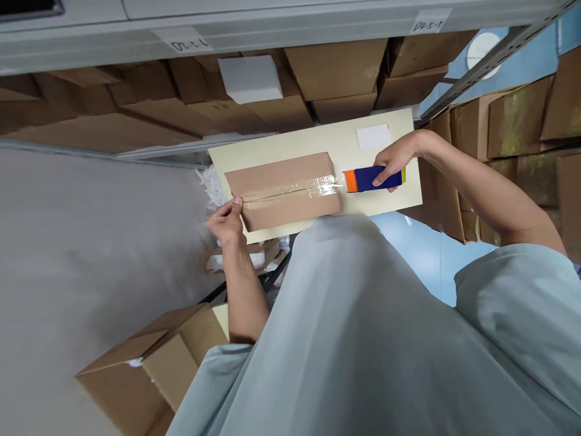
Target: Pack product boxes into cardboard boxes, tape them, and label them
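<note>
A brown cardboard box (284, 191) lies on a pale yellow board (318, 142). A strip of clear tape (313, 186) runs along its top seam. My left hand (227, 219) pinches the box's left end, thumb on the tape's start. My right hand (396, 162) grips a blue and orange tape dispenser (372, 179) just right of the box, its orange end toward the box and tape stretching from it to the box.
Shelves with stacked cardboard boxes (336, 69) and a white box (250, 79) stand behind the board. More boxes (512, 121) are at the right. An open carton (149, 363) sits on the floor at lower left. White paper shreds (211, 181) lie left of the board.
</note>
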A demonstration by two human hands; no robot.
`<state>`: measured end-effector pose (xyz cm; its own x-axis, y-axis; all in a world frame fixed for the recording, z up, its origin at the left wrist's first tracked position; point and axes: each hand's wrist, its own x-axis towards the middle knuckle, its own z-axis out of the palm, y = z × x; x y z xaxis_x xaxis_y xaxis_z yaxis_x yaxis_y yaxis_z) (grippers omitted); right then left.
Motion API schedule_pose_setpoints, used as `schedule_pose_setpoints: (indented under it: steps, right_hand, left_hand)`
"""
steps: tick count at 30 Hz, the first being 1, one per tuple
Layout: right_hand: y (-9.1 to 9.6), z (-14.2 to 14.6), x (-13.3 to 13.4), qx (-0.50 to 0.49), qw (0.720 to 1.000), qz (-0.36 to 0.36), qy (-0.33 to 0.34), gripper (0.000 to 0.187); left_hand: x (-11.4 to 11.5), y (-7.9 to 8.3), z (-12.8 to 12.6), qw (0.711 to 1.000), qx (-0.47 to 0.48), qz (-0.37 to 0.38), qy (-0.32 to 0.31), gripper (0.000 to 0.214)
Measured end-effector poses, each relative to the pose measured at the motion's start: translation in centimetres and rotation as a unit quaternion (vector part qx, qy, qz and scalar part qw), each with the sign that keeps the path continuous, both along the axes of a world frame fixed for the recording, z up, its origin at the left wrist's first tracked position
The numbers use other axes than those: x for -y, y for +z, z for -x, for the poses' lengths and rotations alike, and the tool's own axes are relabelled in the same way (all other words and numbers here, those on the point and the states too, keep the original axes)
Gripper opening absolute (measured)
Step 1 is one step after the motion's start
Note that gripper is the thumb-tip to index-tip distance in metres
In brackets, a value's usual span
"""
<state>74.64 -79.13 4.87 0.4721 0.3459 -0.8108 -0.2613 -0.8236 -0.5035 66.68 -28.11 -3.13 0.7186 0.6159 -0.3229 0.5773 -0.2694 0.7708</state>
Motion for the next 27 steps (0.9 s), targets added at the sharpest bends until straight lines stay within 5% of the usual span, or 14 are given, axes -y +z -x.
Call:
schedule_pose_setpoints:
  steps: [8,13,19,23,27]
  right_hand:
    - [-1.0,-0.2,0.3,-0.002,0.995,-0.009,0.095,0.074]
    - [-0.1,0.8,-0.9,-0.105,0.985,0.006,0.135,0.068]
    - [-0.8,2.3,-2.5,0.003,0.996,0.019,0.082,0.054]
    - [-0.7,4.2,-5.1,0.015,0.993,0.076,0.089,0.041]
    - [-0.6,6.4,-8.5,0.055,0.970,0.214,0.097,0.024]
  left_hand:
    - [-1.2,0.3,-0.1,0.999,-0.024,0.001,-0.022,0.008]
    - [-1.1,0.4,-0.2,0.999,-0.022,0.002,-0.031,0.009]
    - [-0.8,-0.2,0.1,1.000,-0.007,0.029,-0.009,0.005]
    - [-0.5,-0.5,0.1,1.000,0.004,0.018,-0.013,0.003]
    - [0.0,-0.1,0.1,1.000,0.007,-0.002,-0.021,0.003]
